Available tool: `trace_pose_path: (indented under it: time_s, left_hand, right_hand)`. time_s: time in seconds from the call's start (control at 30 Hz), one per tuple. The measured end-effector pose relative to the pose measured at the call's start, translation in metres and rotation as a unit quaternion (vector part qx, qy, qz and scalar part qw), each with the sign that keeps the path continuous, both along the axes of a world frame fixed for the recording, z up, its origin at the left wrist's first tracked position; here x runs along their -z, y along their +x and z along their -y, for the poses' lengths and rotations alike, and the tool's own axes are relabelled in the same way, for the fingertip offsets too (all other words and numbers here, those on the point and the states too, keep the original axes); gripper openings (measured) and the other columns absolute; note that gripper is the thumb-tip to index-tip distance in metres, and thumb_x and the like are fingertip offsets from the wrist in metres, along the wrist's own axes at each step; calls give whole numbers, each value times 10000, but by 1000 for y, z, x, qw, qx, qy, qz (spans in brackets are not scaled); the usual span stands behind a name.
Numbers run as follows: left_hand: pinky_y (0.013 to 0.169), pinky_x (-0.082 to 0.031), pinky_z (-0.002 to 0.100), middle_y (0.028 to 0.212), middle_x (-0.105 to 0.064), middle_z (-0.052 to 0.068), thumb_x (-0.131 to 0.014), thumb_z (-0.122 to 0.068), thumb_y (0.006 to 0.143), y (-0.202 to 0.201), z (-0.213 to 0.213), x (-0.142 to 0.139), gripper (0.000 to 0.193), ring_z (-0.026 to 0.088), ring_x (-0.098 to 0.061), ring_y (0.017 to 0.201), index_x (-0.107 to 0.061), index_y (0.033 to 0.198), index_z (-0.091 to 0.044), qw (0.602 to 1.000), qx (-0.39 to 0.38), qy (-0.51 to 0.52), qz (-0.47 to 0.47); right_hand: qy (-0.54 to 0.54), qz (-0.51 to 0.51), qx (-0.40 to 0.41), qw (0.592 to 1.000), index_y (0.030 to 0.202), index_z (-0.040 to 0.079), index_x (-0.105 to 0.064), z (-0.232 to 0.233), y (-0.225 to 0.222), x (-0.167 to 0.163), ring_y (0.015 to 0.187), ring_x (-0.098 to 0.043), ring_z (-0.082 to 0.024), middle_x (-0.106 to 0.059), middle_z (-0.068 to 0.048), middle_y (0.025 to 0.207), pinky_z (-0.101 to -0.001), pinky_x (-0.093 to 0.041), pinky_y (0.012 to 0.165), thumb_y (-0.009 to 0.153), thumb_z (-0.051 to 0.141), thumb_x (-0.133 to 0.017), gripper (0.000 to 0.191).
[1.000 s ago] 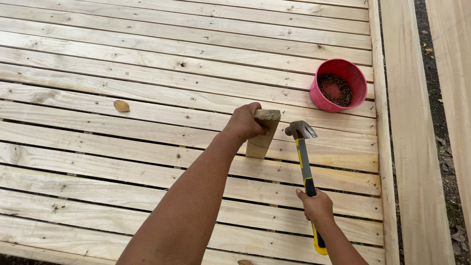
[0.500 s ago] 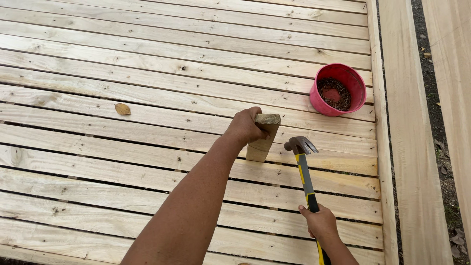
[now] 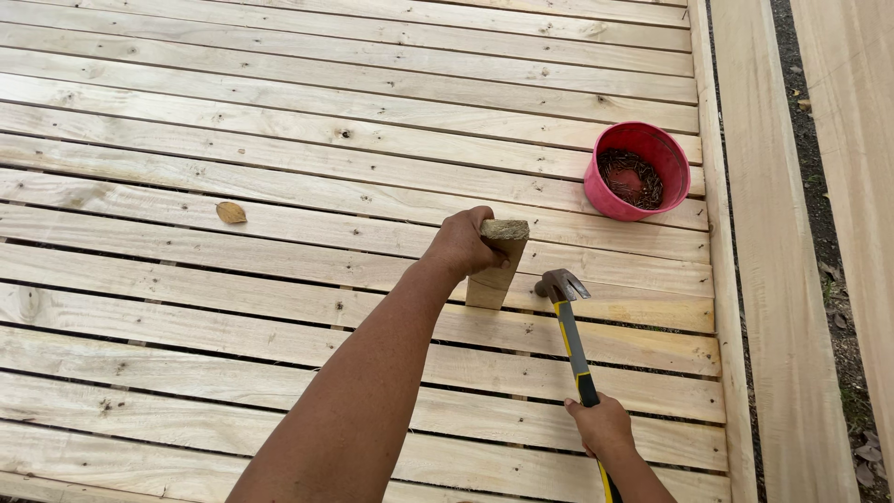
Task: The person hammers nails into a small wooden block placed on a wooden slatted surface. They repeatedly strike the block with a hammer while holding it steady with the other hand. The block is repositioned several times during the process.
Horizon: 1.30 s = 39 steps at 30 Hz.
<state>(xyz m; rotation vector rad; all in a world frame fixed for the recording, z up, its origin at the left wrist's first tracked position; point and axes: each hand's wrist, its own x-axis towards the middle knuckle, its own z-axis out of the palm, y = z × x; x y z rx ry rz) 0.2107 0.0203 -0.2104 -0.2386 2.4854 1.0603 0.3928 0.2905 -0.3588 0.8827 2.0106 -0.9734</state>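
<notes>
On the slatted deck, left to right:

Surface: pale wooden slats laid side by side with narrow gaps between them; dark nail marks dot the boards.

Debris: one dry leaf lies on a slat well to the left of the hands.

Left hand: the left hand is clenched around the top of a short wooden block, which stands upright with its lower end set at a gap between two slats.

Hammer: a claw hammer with a yellow and black handle; its steel head sits just beside the lower right of the block, close to the deck. Whether head and block touch cannot be told.

Right hand: the right hand is wrapped tight around the handle, low on the grip.

Container: a red bucket of dark nails stands on the slats, up and to the right, apart from both hands.

Edge: a long plank runs along the right side, with bare ground beyond.

Risk, fingers: the holding fingers sit near the hammer head; a glancing blow could catch them.

Risk, block: a skewed strike could tip the block or bruise the soft slat edge.

Risk, bucket: a wide backswing could knock it and scatter nails through the gaps.
</notes>
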Motion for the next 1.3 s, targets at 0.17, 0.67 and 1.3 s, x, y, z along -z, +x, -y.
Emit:
trace_pose_path:
  time_s: [0.17,0.67,1.3]
  left_hand:
    - [1020,-584,347,1167,-746,33,-940,-169,659,-1,3,1,513,204,-698,1128,-647,1080,-147,1000,-1,3,17]
    - [948,-605,331,1103,-759,51,-950,-151,630,6,-13,-4,555,202,-738,1024,-716,1133,-178,999,47,-15,-20]
    - [853,-646,316,1097,-774,79,-948,-80,604,-12,-2,-69,610,181,-750,954,-744,1178,-120,998,23,29,-54]
  right_hand:
    - [4,-42,8,999,899,1,-675,0,-6,-13,413,-486,-184,-510,-57,547,-354,-430,422,914,342,-776,356]
    - [-23,52,8,998,961,-29,-627,7,0,12,409,-536,-212,-556,-74,600,-397,-462,402,910,214,-773,288]
    - [-144,73,126,979,796,53,-507,10,11,23,413,-450,-179,-492,-62,578,-378,-399,396,920,164,-758,301]
